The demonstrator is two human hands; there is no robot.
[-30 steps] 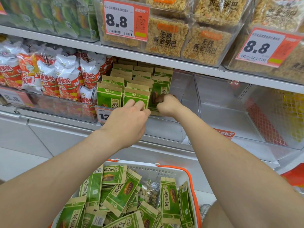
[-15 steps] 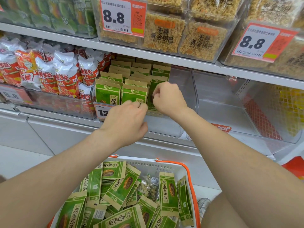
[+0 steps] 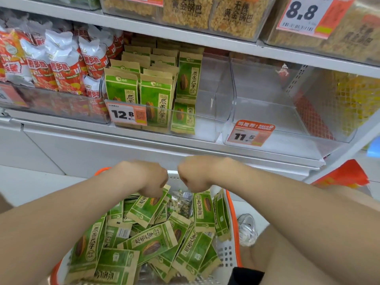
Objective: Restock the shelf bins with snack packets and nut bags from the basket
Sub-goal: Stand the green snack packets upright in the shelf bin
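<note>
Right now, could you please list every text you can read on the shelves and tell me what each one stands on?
"8.8": top-shelf tag.
"12.8": green-packet bin tag.
"11.5" and "RECO MMEND": empty-bin tag.
"无糖 黄金锅巴": rice-crust packs.
"原香瓜子": green packets.
Too small or blurred to read: the barcodes, the tags' fine print and the lettering on the red-and-white bags.

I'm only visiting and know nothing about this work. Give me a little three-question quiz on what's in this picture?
1. True or false: the left hand and the right hand are both over the basket.
2. The price tag on the shelf bin of green seed packets reads: A) 8.8 B) 12.8 C) 11.5
3. Fill in: the basket's rim is ____.
Key: 1 true; 2 B; 3 orange.
</note>
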